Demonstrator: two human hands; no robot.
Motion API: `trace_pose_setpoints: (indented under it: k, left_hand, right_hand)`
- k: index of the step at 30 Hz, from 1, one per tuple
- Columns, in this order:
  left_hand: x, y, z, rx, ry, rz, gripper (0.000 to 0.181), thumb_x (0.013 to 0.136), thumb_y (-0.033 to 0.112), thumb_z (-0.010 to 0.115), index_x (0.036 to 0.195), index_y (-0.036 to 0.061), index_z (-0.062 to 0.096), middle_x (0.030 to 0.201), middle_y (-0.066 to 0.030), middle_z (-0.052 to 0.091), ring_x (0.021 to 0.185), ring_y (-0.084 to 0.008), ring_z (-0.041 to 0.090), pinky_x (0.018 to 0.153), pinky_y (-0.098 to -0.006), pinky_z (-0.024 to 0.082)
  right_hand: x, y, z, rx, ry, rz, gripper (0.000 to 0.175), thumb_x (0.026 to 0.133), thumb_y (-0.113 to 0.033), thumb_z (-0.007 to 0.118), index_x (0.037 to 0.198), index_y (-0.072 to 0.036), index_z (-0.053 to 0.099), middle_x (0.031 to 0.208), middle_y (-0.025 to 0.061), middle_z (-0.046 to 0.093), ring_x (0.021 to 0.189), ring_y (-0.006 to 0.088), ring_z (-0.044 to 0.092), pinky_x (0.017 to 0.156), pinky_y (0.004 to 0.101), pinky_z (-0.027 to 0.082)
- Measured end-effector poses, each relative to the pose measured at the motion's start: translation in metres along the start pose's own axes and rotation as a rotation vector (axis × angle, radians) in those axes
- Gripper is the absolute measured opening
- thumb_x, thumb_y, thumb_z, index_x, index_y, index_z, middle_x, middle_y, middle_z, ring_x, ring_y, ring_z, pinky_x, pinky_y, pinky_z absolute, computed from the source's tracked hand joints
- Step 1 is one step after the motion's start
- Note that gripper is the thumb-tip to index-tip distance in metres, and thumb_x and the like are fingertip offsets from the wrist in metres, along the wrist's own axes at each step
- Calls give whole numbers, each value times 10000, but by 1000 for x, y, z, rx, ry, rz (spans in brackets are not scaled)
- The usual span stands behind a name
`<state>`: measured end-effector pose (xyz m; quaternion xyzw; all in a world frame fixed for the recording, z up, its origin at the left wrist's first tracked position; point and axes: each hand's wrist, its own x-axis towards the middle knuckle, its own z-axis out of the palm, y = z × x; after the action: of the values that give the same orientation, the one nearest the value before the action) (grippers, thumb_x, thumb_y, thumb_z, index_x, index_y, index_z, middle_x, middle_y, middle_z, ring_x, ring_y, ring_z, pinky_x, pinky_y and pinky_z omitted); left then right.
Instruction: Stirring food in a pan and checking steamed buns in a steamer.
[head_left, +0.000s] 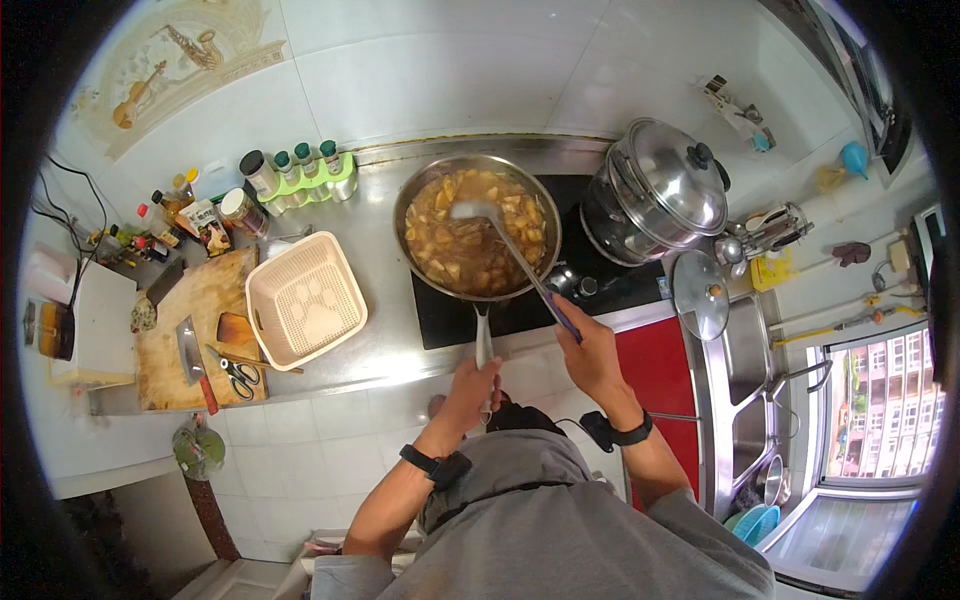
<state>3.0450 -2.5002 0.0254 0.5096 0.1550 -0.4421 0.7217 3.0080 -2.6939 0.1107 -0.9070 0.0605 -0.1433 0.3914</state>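
My left hand (474, 391) is closed around the handle (483, 337) of a metal frying pan (553, 225), which sits on a black cooktop (450, 322). Brownish stew with pale chunks (450, 247) fills the pan. In my right hand (589, 349) is the purple-handled spatula (517, 251); its broad head lies in the stew near the middle, partly under steam or sauce. Right of the pan stands a large lidded steel pot (652, 195).
Left of the pan are a beige plastic basket (352, 330) and a wooden cutting board (161, 367) with a knife (191, 356) and scissors (241, 375). Spice jars (259, 172) line the wall. A glass lid (700, 295) lies by the sink (742, 360) at right.
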Motion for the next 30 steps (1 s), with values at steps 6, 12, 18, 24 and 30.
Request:
trace_pose_setpoints:
  k: [6,12,18,24,30]
  left_hand:
    - [3,0,2,-33,-4,-30,183,969,219,593,965,53,515,719,-47,519,489,-148,494,402,-291,402]
    - [-3,1,1,-23,41,-46,198,984,228,587,1035,39,558,731,-30,515,499,-134,490,410,-284,399]
    - [-2,1,1,-20,69,-32,208,983,233,595,1017,31,557,700,-23,507,492,-126,485,388,-278,370]
    - [-2,-2,1,-40,80,-11,223,983,229,601,1009,11,563,678,-25,521,464,-129,484,376,-272,358]
    - [-4,0,6,-39,105,-21,221,981,224,603,1011,9,567,680,-25,530,455,-114,484,369,-260,363]
  right_hand:
    - [52,22,31,-111,-6,-22,400,898,-30,599,1298,-10,582,1124,245,661,1011,380,660,824,393,526]
    - [42,49,13,-183,-151,-19,408,887,-17,606,1294,-25,592,1041,253,662,910,401,649,771,424,520]
    - [33,74,4,-90,-14,-340,442,940,-64,578,1380,-58,529,803,179,595,643,312,577,550,411,481]
    - [34,56,-8,-93,-107,-191,449,888,-8,606,1331,-72,581,878,194,620,764,366,621,674,400,504]
    - [38,64,3,-205,-231,-334,543,845,-6,575,1375,-119,556,791,95,532,656,290,594,554,391,495]
